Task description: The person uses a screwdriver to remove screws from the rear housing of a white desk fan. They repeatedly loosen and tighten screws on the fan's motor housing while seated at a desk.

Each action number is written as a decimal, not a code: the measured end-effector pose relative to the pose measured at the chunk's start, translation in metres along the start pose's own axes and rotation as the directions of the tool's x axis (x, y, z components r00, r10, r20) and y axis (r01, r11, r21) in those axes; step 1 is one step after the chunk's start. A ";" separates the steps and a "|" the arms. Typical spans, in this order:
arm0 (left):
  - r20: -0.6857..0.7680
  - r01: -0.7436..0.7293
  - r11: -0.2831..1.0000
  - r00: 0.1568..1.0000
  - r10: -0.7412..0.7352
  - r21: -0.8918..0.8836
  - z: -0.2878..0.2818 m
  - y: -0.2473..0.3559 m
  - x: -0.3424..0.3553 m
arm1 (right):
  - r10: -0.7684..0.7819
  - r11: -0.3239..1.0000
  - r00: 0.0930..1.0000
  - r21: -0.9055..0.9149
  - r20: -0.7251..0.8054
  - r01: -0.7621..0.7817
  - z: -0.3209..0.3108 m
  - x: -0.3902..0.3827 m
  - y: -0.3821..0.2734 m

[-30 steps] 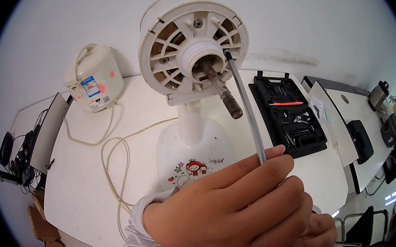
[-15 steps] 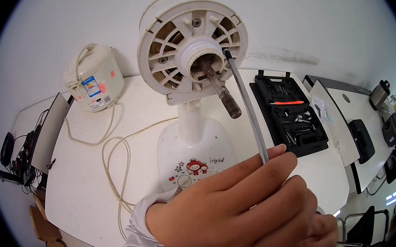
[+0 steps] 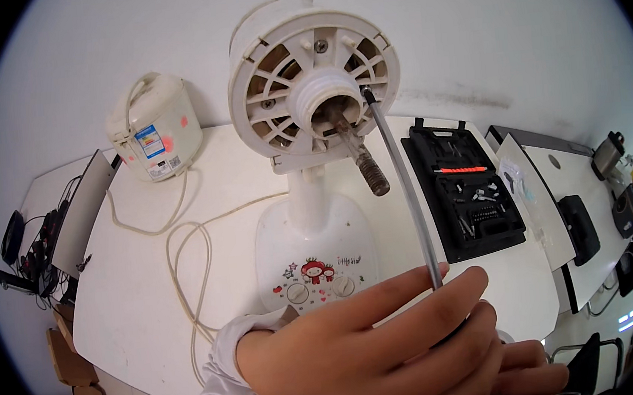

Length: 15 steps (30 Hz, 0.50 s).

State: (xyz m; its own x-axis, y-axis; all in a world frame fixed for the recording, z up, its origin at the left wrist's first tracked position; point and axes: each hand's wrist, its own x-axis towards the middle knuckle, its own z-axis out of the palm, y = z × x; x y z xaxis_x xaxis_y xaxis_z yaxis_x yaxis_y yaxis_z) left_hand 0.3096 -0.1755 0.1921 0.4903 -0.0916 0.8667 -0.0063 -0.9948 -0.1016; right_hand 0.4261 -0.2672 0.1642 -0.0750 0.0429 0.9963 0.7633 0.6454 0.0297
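A long steel screwdriver (image 3: 403,171) slants up to the right side of the fan's round white motor housing (image 3: 274,58), its tip set at a recess there. My left hand (image 3: 367,351) is closed around the lower part of the shaft, fingers pointing right. Behind and below it, my right hand (image 3: 531,367) shows only some curled fingers, around where the handle lies; the handle itself is hidden. From the housing's threaded collar juts a rusty motor shaft (image 3: 360,157). The fan's white base (image 3: 312,232), with two knobs and a cartoon print, stands on the table.
A white rice cooker (image 3: 156,129) stands at the back left, its pale cord (image 3: 172,270) looped across the white table (image 3: 131,319). At right lies an opened black tool case (image 3: 466,188) with bits and sockets. Beyond it is another desk (image 3: 547,166); cables (image 3: 44,229) lie at far left.
The fan and table sit slightly lower and to the right in view. Both hands have shifted down and right with the screwdriver; its tip stays at the housing recess. More right-hand fingers now show.
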 end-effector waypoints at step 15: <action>-0.340 -0.014 0.995 0.939 0.048 0.101 0.018 0.006 0.003 | -0.057 0.995 0.997 0.076 -0.042 0.060 -0.014 -0.002 0.004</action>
State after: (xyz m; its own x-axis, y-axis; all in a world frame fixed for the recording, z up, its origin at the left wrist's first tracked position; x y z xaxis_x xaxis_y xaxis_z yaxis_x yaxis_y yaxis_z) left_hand 0.3266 -0.1809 0.1852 0.1634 -0.1485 0.9753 0.0752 -0.9838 -0.1624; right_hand 0.4382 -0.2759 0.1640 -0.0909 -0.0263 0.9955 0.7065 0.7029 0.0831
